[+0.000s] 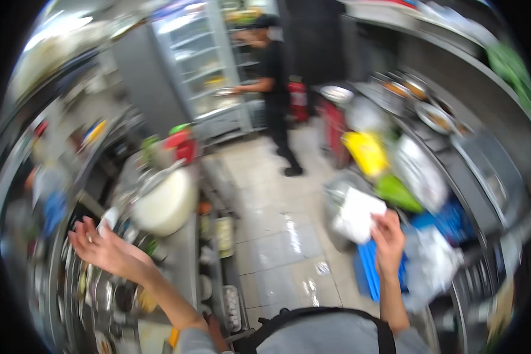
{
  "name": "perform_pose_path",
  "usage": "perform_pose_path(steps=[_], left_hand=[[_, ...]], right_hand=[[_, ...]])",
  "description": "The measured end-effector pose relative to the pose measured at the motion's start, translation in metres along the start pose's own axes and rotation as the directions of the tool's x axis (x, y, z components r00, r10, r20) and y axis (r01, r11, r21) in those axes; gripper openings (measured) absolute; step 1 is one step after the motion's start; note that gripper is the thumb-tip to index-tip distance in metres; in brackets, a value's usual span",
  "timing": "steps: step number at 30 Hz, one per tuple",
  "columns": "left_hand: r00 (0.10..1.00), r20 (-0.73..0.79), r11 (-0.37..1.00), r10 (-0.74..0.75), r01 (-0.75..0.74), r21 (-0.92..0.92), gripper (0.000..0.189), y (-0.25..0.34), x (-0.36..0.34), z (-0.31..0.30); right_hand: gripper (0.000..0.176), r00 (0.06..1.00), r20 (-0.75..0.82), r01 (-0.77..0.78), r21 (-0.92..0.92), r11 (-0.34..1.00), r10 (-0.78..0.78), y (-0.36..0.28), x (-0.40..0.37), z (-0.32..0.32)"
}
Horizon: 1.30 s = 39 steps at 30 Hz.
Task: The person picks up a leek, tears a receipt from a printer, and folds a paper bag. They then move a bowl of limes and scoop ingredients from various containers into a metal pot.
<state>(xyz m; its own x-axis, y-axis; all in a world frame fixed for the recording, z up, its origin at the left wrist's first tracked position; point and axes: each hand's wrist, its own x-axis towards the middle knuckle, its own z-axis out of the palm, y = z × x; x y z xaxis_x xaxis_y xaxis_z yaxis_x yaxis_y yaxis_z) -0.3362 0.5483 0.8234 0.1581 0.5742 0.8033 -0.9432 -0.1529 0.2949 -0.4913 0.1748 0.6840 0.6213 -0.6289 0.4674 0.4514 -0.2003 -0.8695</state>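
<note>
My left hand [113, 252] reaches out over the cluttered counter [186, 259] with its fingers apart. A small white object [108, 221] shows right behind its fingers, blurred. Beside that hand stands a large round white tub [165, 203]. On the right, my right hand [389, 243] pinches the edge of a white sheet [359, 215], which looks like a paper towel. The sheet hangs in front of a grey bin bag [333, 227], above a blue plastic crate [369, 271].
A person [271, 88] in dark clothes stands by an open glass-door fridge [189, 65], holding a dish. A wet tiled floor [277, 236] runs between the counters. Yellow, green and clear bags [366, 153] crowd the right side, below metal bowls [436, 118].
</note>
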Motion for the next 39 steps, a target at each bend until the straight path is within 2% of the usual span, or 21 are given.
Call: perform_pose_path(steps=[2,3,4,5,6,8,10,11,15,18,19,22,23,27,29,30,31,34,35,38,39], left_hand=[[0.934,0.257,0.968,-0.249,0.251,0.028,0.052,0.001,-0.107,0.049],[0.818,0.404,0.888,-0.409,0.459,-0.030,0.052,0.007,-0.157,0.074],[0.655,0.548,0.768,-0.520,0.639,-0.035,0.051,0.020,-0.202,0.096],[0.474,0.665,0.623,-0.578,0.782,-0.016,0.052,0.038,-0.239,0.117],[0.286,0.757,0.468,-0.588,0.883,0.030,0.052,0.056,-0.272,0.137],[0.057,0.919,0.290,-0.391,0.955,0.065,0.049,0.086,-0.331,0.173],[-0.098,0.976,0.175,-0.196,0.976,0.133,0.044,0.119,-0.370,0.206],[-0.166,0.982,0.126,-0.095,0.976,0.177,0.041,0.134,-0.384,0.220],[-0.356,0.932,0.022,0.066,0.934,0.356,0.035,0.178,-0.429,0.260],[-0.364,0.895,0.140,0.258,0.931,0.338,0.037,0.199,-0.472,0.281],[-0.393,0.866,0.128,0.309,0.919,0.372,0.041,0.208,-0.469,0.286],[-0.355,0.816,0.118,0.455,0.933,0.340,0.049,0.231,-0.476,0.296],[-0.342,0.775,0.120,0.532,0.936,0.330,0.060,0.234,-0.485,0.299],[-0.341,0.633,0.069,0.696,0.908,0.413,0.070,0.276,-0.501,0.304],[-0.312,0.548,0.034,0.776,0.889,0.458,0.073,0.305,-0.507,0.300],[-0.294,0.505,0.018,0.811,0.877,0.481,0.074,0.320,-0.511,0.297],[-0.290,0.448,0.034,0.846,0.867,0.497,0.080,0.336,-0.518,0.294],[-0.244,0.361,0.009,0.900,0.838,0.546,0.082,0.391,-0.530,0.282],[-0.216,0.332,0.002,0.918,0.841,0.542,0.083,0.409,-0.538,0.277],[-0.218,0.258,0.026,0.941,0.808,0.589,0.085,0.475,-0.549,0.259],[-0.173,0.258,0.003,0.951,0.835,0.550,0.085,0.499,-0.555,0.251]], right_hand=[[0.028,0.996,-0.066,-0.056,0.105,0.993,0.063,-0.016,0.014,-0.041],[0.029,0.991,-0.086,-0.088,0.120,0.989,0.098,-0.022,0.018,-0.063],[0.029,0.985,-0.102,-0.127,0.116,0.985,0.138,-0.024,0.019,-0.085],[0.030,0.993,-0.099,-0.049,0.122,0.991,0.061,-0.021,0.019,-0.105],[0.032,0.986,-0.102,-0.109,0.199,0.974,0.131,-0.027,0.016,-0.122],[0.033,0.987,-0.141,-0.067,0.080,0.995,0.078,-0.028,0.009,-0.158],[0.030,0.967,-0.235,-0.089,0.042,0.995,0.096,-0.035,-0.001,-0.187],[0.029,0.955,-0.277,-0.103,0.031,0.994,0.108,-0.038,-0.006,-0.198],[0.029,0.895,-0.435,-0.120,-0.021,0.993,0.099,-0.030,-0.022,-0.246],[0.030,0.808,-0.575,-0.175,-0.022,0.984,0.130,-0.032,-0.034,-0.275],[0.030,0.799,-0.588,-0.186,-0.044,0.982,0.125,-0.035,-0.038,-0.280],[0.030,0.759,-0.651,-0.143,-0.147,0.979,0.013,-0.042,-0.046,-0.291],[0.031,0.748,-0.662,-0.152,-0.100,0.983,0.049,-0.048,-0.051,-0.294],[0.040,0.709,-0.702,-0.093,-0.008,0.996,0.061,-0.071,-0.070,-0.305],[0.045,0.705,-0.709,-0.164,-0.198,0.966,-0.025,-0.083,-0.088,-0.319],[0.048,0.705,-0.706,-0.205,-0.287,0.936,-0.062,-0.091,-0.099,-0.326],[0.056,0.687,-0.726,-0.263,-0.220,0.940,0.022,-0.103,-0.110,-0.333],[0.058,0.645,-0.758,-0.158,-0.252,0.955,-0.093,-0.125,-0.145,-0.360],[0.060,0.659,-0.743,-0.181,-0.311,0.933,-0.120,-0.137,-0.159,-0.371],[0.062,0.594,-0.788,-0.170,-0.319,0.933,-0.161,-0.162,-0.205,-0.406],[0.063,0.565,-0.806,-0.171,-0.325,0.930,-0.178,-0.168,-0.223,-0.418]])
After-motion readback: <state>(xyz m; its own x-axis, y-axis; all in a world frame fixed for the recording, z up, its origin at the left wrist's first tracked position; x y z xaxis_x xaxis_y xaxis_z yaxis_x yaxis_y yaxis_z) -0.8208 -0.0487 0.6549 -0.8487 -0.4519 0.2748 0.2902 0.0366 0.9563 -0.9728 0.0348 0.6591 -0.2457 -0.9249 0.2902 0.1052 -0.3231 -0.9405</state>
